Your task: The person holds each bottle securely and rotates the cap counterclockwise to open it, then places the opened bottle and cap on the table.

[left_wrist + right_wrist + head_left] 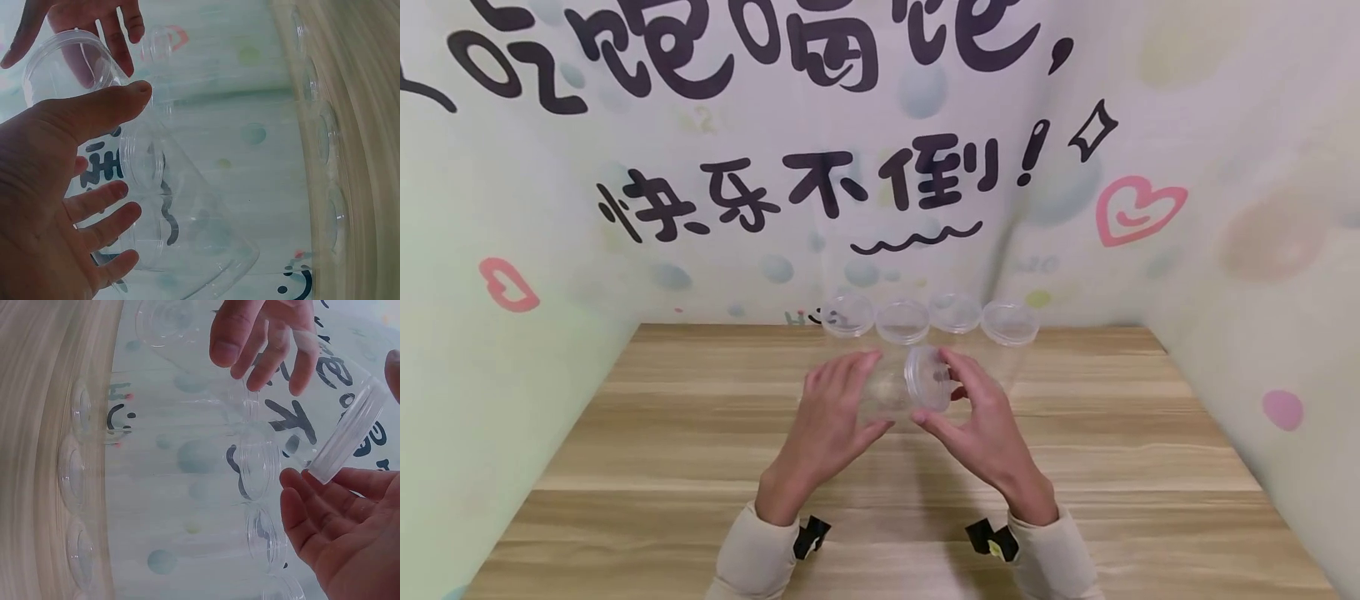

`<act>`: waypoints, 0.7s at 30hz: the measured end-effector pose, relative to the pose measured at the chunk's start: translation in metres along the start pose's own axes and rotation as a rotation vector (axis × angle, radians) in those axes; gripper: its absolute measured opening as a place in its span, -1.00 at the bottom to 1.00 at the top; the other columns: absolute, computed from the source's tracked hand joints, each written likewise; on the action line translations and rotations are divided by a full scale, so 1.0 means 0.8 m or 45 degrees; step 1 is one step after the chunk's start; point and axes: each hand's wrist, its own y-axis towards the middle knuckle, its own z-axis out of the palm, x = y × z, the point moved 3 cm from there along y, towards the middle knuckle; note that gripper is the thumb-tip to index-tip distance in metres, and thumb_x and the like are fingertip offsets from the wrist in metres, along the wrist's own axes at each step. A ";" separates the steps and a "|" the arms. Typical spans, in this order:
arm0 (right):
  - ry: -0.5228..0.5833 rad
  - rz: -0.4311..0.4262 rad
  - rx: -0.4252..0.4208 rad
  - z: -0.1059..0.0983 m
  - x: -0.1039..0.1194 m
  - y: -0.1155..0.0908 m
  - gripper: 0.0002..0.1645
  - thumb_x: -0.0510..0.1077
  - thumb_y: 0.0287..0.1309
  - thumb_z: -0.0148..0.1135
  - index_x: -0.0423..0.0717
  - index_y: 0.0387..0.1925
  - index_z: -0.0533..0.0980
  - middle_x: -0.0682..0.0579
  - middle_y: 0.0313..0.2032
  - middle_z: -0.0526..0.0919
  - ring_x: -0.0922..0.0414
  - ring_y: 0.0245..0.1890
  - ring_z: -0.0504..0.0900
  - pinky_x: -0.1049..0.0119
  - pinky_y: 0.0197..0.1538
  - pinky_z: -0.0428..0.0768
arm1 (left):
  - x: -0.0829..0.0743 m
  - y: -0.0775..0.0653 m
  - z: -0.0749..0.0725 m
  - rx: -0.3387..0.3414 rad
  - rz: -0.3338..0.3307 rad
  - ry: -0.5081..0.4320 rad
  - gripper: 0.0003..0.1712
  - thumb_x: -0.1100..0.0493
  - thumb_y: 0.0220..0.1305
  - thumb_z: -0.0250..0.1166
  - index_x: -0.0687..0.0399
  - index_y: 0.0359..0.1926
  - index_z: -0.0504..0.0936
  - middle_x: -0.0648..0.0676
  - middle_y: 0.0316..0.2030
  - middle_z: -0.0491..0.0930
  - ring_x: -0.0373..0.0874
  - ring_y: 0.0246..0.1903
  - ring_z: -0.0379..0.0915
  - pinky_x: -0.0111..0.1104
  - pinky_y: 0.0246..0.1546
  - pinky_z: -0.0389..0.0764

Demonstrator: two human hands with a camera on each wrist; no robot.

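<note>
Left hand (829,414) grips clear cylindrical plastic jar (885,385), right hand (981,422) pinches clear round plastic lid (929,383); likely light, slick; hold mid-body.

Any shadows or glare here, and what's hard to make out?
Head view: a soft shadow darkens the table below the held jar, whose outline looks faint; left wrist: the printed backdrop shows through it; right wrist: pale highlights line its lid.

– Which surface bears the load?
– A table (625,467), wood-patterned, its pale and darker grain running from side to side.
– And what stands directly upon it?
– Four clear jars (169,467), upright and lidded, in a slightly staggered row near the far edge.
</note>
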 end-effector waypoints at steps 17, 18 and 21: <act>-0.006 -0.022 -0.054 0.003 0.001 0.001 -0.19 -0.15 -0.08 0.57 -0.21 0.24 0.46 -0.08 0.07 0.62 0.03 -0.08 0.59 0.17 -0.22 0.63 | 0.005 -0.003 0.001 0.105 0.014 -0.049 0.04 -0.02 -0.13 0.63 0.09 0.35 0.31 0.13 0.18 0.48 0.08 0.18 0.41 0.07 0.15 0.42; 0.001 -0.022 -0.055 0.003 0.001 0.001 -0.19 -0.16 -0.08 0.57 -0.21 0.24 0.46 -0.09 0.07 0.62 0.03 -0.07 0.59 0.18 -0.21 0.63 | 0.005 -0.003 0.001 0.108 0.015 -0.053 0.04 -0.03 -0.12 0.63 0.09 0.35 0.31 0.13 0.18 0.48 0.08 0.18 0.41 0.08 0.16 0.42; 0.017 -0.022 -0.055 0.002 0.000 0.001 -0.20 -0.18 -0.09 0.58 -0.18 0.24 0.47 -0.07 0.07 0.62 0.04 -0.05 0.58 0.18 -0.19 0.63 | 0.005 -0.003 0.001 0.119 0.017 -0.057 0.04 -0.02 -0.12 0.63 0.09 0.35 0.30 0.13 0.18 0.48 0.07 0.18 0.41 0.08 0.15 0.42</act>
